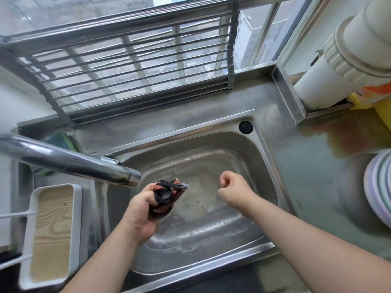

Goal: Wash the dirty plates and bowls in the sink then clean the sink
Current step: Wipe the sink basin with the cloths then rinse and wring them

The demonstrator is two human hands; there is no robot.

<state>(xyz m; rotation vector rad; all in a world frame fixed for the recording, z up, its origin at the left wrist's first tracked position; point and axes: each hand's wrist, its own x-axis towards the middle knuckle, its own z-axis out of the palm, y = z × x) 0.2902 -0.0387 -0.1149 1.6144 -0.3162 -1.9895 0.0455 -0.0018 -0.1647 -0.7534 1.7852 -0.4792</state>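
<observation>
The steel sink [260, 166] holds no dishes; soapy foam and water lie on its bottom. My left hand [141, 210] grips a dark red and black rag-like scrubber [166, 195] over the left side of the basin, just under the tap's spout. My right hand [232, 187] hovers over the middle of the basin with its fingers curled and nothing in it. A stack of washed plates [378, 189] stands on edge at the right of the counter.
The chrome tap [69, 161] reaches in from the left over the sink. A white tray with a wooden base [53, 233] sits left of the sink. A green sponge [61, 140] lies behind the tap. A metal rack [135, 66] leans against the window; a white pipe [347, 53] stands at right.
</observation>
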